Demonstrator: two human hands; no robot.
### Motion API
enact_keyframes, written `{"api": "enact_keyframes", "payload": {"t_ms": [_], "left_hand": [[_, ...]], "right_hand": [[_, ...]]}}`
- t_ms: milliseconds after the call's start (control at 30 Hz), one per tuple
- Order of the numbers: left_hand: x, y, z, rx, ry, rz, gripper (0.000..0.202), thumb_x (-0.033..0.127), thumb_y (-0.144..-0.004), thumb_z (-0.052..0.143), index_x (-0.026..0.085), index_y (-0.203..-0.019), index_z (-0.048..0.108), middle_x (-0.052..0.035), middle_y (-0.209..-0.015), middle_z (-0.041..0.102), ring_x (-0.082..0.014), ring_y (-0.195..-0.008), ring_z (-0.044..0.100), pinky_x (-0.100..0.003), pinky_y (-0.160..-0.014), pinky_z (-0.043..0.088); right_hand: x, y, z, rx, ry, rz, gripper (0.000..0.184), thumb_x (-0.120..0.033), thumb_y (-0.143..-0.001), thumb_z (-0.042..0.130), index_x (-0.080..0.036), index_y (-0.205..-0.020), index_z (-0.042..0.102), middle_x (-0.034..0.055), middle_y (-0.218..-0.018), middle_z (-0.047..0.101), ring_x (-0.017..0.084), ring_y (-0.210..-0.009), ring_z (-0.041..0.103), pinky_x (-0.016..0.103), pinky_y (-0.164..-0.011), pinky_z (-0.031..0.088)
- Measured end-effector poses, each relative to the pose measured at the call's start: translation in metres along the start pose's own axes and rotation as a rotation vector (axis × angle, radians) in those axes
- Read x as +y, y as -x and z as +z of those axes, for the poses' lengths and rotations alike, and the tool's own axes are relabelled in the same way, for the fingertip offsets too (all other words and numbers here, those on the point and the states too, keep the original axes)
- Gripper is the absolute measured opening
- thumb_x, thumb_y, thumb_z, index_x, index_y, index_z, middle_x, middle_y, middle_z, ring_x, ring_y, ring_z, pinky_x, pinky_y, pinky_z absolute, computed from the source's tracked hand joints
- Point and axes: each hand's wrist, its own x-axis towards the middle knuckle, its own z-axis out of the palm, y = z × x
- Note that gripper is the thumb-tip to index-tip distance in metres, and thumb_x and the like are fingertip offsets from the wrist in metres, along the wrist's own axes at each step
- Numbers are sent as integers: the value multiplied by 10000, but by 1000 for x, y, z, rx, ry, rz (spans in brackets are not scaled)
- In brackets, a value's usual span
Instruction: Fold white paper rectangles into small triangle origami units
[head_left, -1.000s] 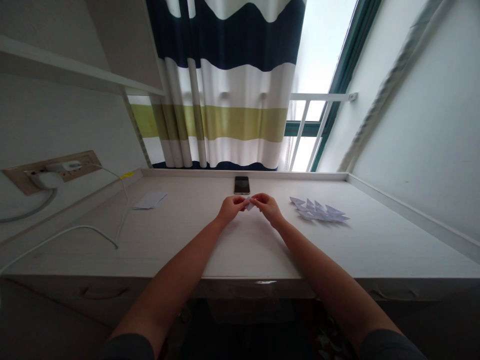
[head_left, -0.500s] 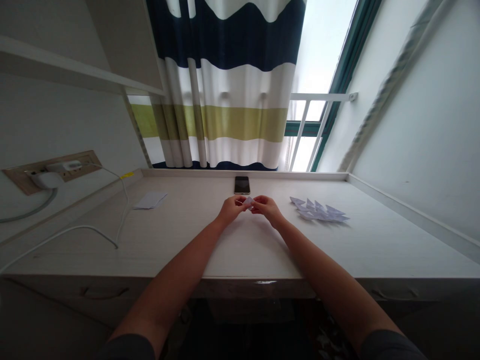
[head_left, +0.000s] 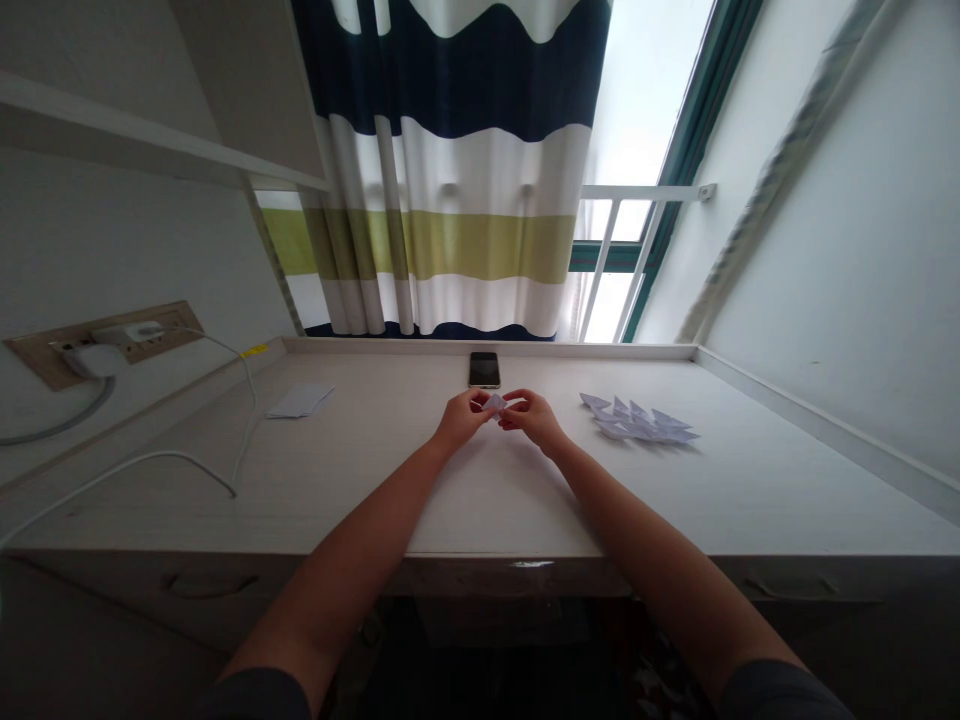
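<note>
Two grips, left hand (head_left: 461, 420) and right hand (head_left: 535, 420), pinch one small paper (head_left: 500, 403) just above the counter (head_left: 480, 490); phone (head_left: 484, 369) lies at 12 o'clock of it, folded pile (head_left: 639, 421) at 3 o'clock.

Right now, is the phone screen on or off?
Off: the phone lies face up on the desk, its screen wholly dark, with no glow.

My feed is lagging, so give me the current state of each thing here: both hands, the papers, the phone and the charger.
left hand, pinching the paper piece
right hand, pinching the paper piece
paper piece, partly folded, held up between both hands
paper triangles, folded, lying in a loose pile
phone, lying flat, screen dark
paper sheets, lying flat, untouched
charger, plugged in
</note>
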Motion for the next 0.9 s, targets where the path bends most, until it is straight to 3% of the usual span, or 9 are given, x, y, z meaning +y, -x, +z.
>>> {"api": "enact_keyframes", "payload": {"t_ms": [167, 400, 733, 900], "left_hand": [[-2, -1, 0, -49, 28, -48, 275, 321, -560, 687, 144, -742, 583, -29, -708, 605, -126, -615, 549, -247, -572, 435], [-1, 0, 2, 28, -36, -30, 156, 242, -586, 641, 157, -666, 537, -1, -655, 558, -119, -613, 520, -233, -559, 412], [0, 2, 5, 49, -95, -11, 158, 244, -612, 618, 162, -665, 494, 16, -638, 522, -110, -592, 507, -231, -548, 408], [-2, 0, 4, -17, 17, -13, 179, 267, -625, 634, 144, -722, 548, -17, -690, 571, -123, -634, 543, -253, -595, 446]], "right_hand": [[-2, 1, 1, -1, -9, -13, 222, -122, -625, 667, -153, -800, 534, -14, -537, 622, 122, -518, 614, 284, -572, 543], [0, 0, 0, -18, 48, -37, 214, -147, -633, 663, -158, -815, 550, -11, -562, 618, 126, -529, 616, 287, -564, 542], [-3, 4, 4, -20, 52, -77, 222, -152, -630, 670, -162, -815, 547, -25, -536, 591, 118, -505, 602, 268, -539, 530], [-3, 3, 3, -36, -1, -97, 226, -215, -636, 671, -160, -811, 539, -17, -562, 605, 114, -525, 599, 269, -556, 521]]}}
